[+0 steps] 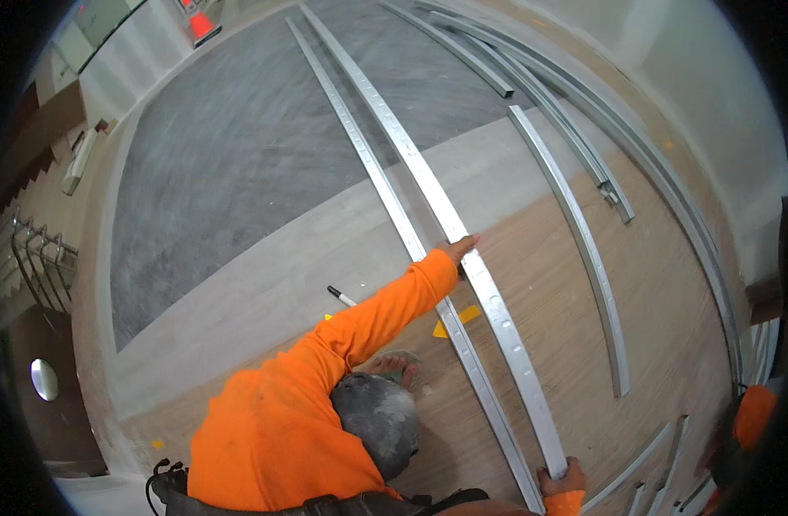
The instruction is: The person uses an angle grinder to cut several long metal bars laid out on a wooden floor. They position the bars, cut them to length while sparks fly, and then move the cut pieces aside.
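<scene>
My right hand (561, 478) grips the near end of the long rail (505, 331) on the floor (669, 344). A helper's hand (459, 248) presses it farther up. I think we are lining it up, so next I must hold steady. My left hand is out of sight.

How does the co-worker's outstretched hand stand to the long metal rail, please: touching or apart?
Touching. The head view shows the co-worker's outstretched hand with fingertips resting on the long metal rail, no gap visible.
</scene>
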The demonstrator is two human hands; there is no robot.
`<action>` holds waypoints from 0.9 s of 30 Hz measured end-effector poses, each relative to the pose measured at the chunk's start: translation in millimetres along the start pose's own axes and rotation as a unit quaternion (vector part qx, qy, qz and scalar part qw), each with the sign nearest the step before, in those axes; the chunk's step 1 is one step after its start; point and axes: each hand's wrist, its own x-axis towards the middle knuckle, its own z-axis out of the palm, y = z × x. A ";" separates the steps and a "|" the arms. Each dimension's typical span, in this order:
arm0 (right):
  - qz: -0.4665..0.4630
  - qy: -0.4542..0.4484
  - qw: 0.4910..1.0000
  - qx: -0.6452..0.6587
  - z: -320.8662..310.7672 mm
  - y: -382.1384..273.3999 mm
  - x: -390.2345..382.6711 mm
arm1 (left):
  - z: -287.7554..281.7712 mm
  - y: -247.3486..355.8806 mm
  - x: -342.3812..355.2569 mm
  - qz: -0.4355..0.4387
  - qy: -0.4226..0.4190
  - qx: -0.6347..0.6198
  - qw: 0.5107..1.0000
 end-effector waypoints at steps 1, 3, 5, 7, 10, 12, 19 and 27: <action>-0.001 -0.011 1.000 0.013 6.6 -10.0 5.0 | -17.1 1.9 13.2 0.000 0.020 0.045 0.999; 0.008 -0.053 0.998 0.027 24.5 -33.1 11.5 | -44.4 4.0 36.0 -0.006 0.060 0.096 0.994; 0.003 -0.065 0.998 0.004 44.4 -50.3 14.8 | -62.3 6.4 40.8 -0.001 0.091 0.095 0.991; 0.000 -0.078 0.997 0.008 52.9 -64.5 13.0 | -77.4 4.9 43.3 -0.014 0.100 0.109 0.989; -0.022 -0.075 0.997 0.023 74.6 -64.5 11.7 | -97.5 -4.8 47.0 -0.020 0.124 0.119 0.985; -0.041 -0.050 0.998 0.027 88.3 -50.3 12.7 | -89.6 -2.8 42.6 -0.017 0.124 0.128 0.984; -0.075 -0.032 0.996 0.034 109.4 -19.2 8.0 | -82.6 -21.2 30.6 0.010 0.109 0.184 0.977; -0.114 -0.014 0.993 0.010 118.7 13.4 24.3 | -74.8 -40.1 38.5 0.018 0.101 0.156 0.982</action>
